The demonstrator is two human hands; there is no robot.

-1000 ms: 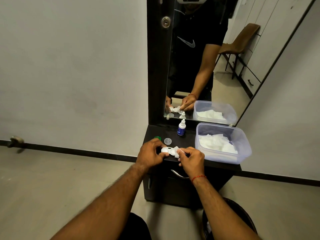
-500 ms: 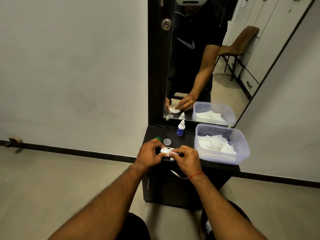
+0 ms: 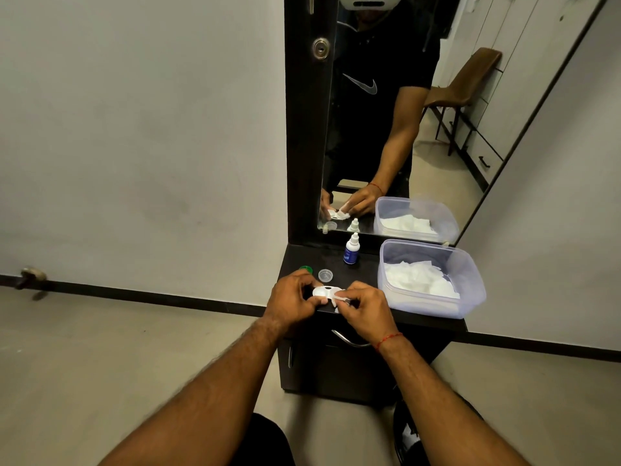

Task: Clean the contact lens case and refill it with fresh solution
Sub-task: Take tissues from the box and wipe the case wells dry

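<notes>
We hold the white lens case above the dark cabinet top's front edge, our left hand gripping its left end as before, while our right hand, now closer in, pinches tissue against its right well.

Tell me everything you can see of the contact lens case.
The contact lens case is small, white and flat, plastic by its look, with two round wells side by side. Its caps are off: the green cap and clear cap lie on the dark cabinet top behind it. It is held roughly level over the top's front edge. The left hand grips its left end; the right hand pinches what looks like a scrap of white tissue against its right well, which is mostly hidden.
</notes>
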